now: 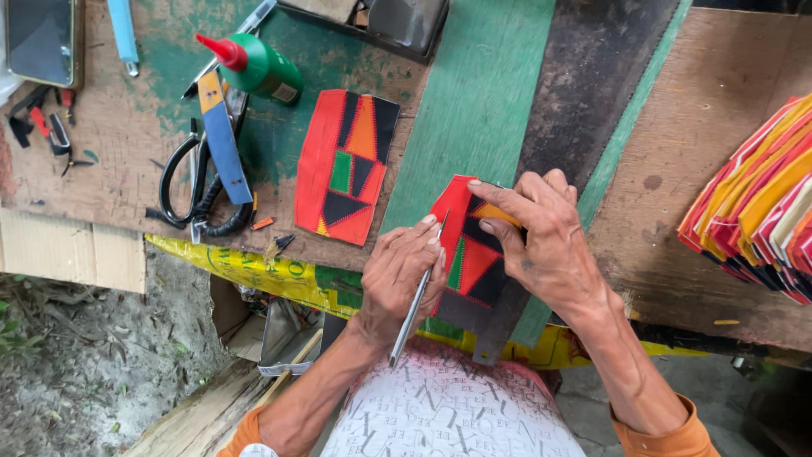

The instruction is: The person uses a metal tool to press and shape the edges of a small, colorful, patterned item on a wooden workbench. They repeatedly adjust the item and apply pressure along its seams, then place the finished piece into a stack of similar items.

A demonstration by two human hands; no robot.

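The worn wooden table point(127, 144) fills the upper frame. A stack of red and yellow pieces point(761, 211) sits at right. At centre the right hand point(541, 245) presses spread fingers on a patchwork piece point(468, 262), while the left hand point(402, 275) pinches a thin metal tool point(412, 317) against its edge.

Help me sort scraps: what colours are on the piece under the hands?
Red, black, green and orange patchwork piece; head view.
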